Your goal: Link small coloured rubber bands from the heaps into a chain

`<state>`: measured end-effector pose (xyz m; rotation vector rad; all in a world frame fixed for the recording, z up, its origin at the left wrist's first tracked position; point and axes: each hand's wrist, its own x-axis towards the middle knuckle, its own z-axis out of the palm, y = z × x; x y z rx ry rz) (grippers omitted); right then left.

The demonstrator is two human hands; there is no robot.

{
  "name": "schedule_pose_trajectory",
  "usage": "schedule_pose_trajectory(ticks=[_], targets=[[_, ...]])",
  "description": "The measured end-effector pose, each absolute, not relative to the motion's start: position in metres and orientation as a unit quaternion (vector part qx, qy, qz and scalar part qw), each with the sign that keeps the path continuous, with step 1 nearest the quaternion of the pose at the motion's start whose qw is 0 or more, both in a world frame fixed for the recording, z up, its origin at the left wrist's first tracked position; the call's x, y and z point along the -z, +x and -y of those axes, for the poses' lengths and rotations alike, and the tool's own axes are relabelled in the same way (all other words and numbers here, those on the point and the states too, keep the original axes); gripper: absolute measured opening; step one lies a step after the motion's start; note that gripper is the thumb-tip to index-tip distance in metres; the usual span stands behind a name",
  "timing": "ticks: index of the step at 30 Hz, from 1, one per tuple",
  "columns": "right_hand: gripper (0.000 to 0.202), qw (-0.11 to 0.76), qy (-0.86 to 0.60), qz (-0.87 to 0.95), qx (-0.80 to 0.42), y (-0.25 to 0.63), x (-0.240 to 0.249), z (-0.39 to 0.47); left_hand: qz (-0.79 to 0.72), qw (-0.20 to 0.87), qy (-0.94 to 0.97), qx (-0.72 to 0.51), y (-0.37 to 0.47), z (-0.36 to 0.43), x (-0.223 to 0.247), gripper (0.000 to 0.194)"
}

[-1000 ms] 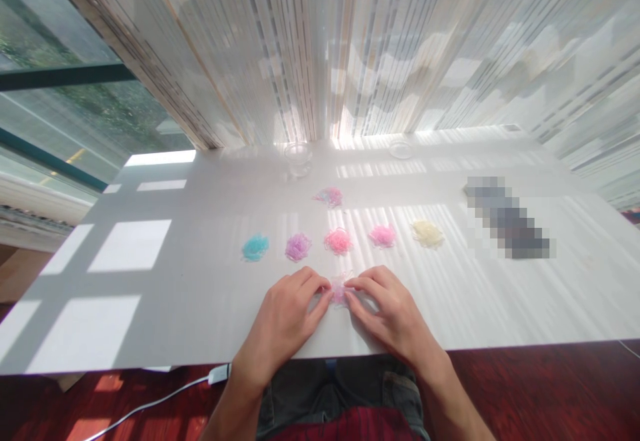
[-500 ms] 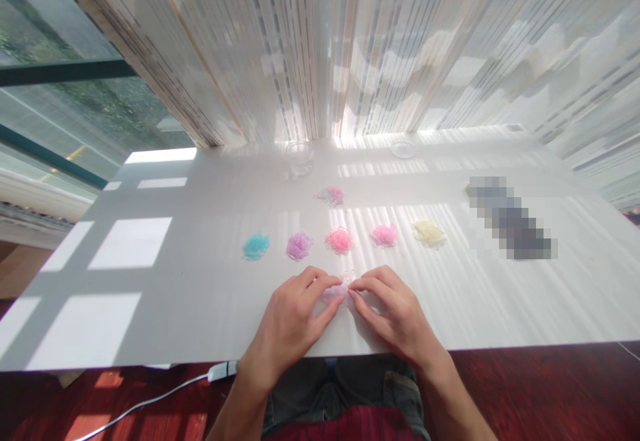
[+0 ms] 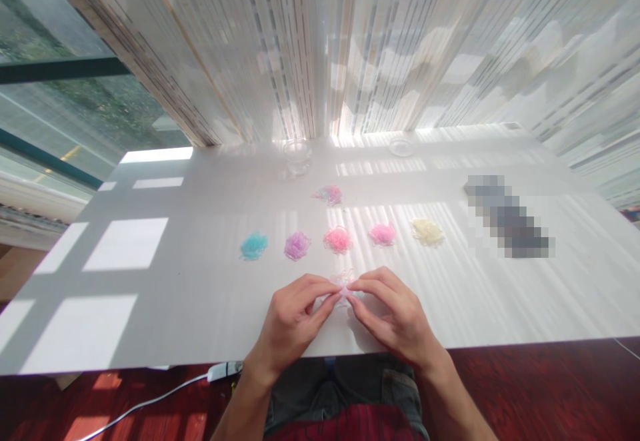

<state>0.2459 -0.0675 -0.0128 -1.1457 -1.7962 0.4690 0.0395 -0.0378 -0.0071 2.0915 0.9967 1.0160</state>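
Observation:
My left hand (image 3: 299, 311) and my right hand (image 3: 390, 308) meet near the table's front edge, fingertips almost touching. The left thumb and index finger pinch a tiny pale rubber band (image 3: 345, 291). My right thumb and index finger close on its other side; the exact contact is too small to see. Around and under the fingertips lies a loose pile of pale, mixed rubber bands (image 3: 344, 276), partly hidden by my hands. Just beyond are separate piles of rubber bands: teal (image 3: 255, 246), purple (image 3: 298, 245), coral pink (image 3: 338, 240), pink (image 3: 383, 234) and pale yellow (image 3: 427, 232).
A mixed-colour pile (image 3: 329, 194) lies behind the row on the white table (image 3: 200, 294). Farther back stand a clear round container (image 3: 297, 153) and a clear lid-like disc (image 3: 401, 147). A pixelated dark object (image 3: 510, 218) lies at right. Striped curtains (image 3: 320, 48) hang behind.
My left fingers have drawn together into a tighter pinch, and the left hand's index finger is lower. The right hand has barely moved. The whole view shifts slightly left.

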Motion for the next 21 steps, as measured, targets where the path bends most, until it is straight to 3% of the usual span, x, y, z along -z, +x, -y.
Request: schedule_pose_trajectory(ticks=[21], targets=[[0.012,0.474,-0.457,0.739,-0.141,0.2439,0.0123,0.066,-0.371,0.288,0.778,-0.417,0.0406,0.0387,0.0104,0.012]])
